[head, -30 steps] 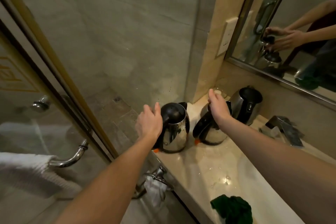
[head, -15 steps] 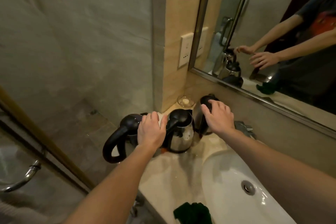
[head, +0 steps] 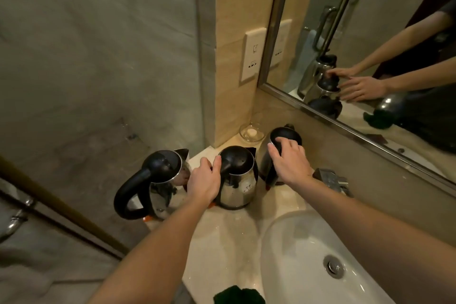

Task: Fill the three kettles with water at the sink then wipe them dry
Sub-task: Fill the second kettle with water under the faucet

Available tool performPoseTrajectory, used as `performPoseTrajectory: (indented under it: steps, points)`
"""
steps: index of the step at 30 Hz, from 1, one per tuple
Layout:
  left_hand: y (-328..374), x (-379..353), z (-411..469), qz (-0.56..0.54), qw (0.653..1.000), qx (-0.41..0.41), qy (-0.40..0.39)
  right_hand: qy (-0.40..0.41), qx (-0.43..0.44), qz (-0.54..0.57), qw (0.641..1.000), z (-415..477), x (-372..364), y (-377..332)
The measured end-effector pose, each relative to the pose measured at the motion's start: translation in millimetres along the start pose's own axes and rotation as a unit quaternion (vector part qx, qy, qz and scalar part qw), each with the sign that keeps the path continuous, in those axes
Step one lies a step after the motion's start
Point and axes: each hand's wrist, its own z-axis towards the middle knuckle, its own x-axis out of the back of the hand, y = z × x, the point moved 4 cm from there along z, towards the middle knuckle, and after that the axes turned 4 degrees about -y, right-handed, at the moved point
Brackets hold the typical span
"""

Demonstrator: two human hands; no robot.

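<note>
- Kettles, three in all, stand in a row on the counter (head: 222, 242) left of the sink (head: 291, 254), spouts toward the wall: left kettle (head: 167, 175), middle kettle (head: 238, 177), right kettle (head: 283, 136). Black lids look shut.
- Left hand (head: 203, 184) sits btwn left kettle and middle kettle, thumb and forefinger touching the middle lid's edge. The mirror (head: 370, 20) shows its fingers stretched out, not wrapped, so the grip reads as wide, holding nothing.
- Right hand (head: 291, 164) lies over the right kettle's lid, fingertips bent onto the black top. The palm hides the handle, so cannot tell if it is clamped on or just resting.
- Why so: prob. each hand is taking the kettle on its own side, the two nearest the basin, for the shortest carry to the tap (head: 330, 179).
- Handles point back toward the person for easy reach. The left kettle's big black loop juts out front-left.
- Green cloth (head: 237, 295) lies at the counter's near edge, just beside the sink, prob. kept for the wipe-down. Filling looks not yet begun.
- Glass dish (head: 251, 132) is tucked in the corner behind the kettles, out of the way.
- Writing: no brand readable. Middle kettle carries small pale marks on its steel side, too small to read. Wall socket (head: 254, 54) shows symbols only, no legible text.
</note>
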Motion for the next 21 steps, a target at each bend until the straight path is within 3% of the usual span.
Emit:
performPoseTrajectory:
  steps: [5, 14, 21]
  points:
    - [-1.0, -2.7, 11.3, -0.027, 0.997, 0.063, 0.023, -0.012, 0.013, 0.015, 1.0, 15.5, -13.9, -1.3]
    - [2.3, -4.5, -2.6, -0.131, 0.984, 0.087, 0.081, -0.003, 0.046, 0.052, 0.998, 5.8, -11.7, -2.4]
    - [11.5, 9.1, -27.8, -0.204, 0.976, 0.064, 0.033, -0.036, -0.048, 0.24, 0.969, -21.3, -3.3, -0.1]
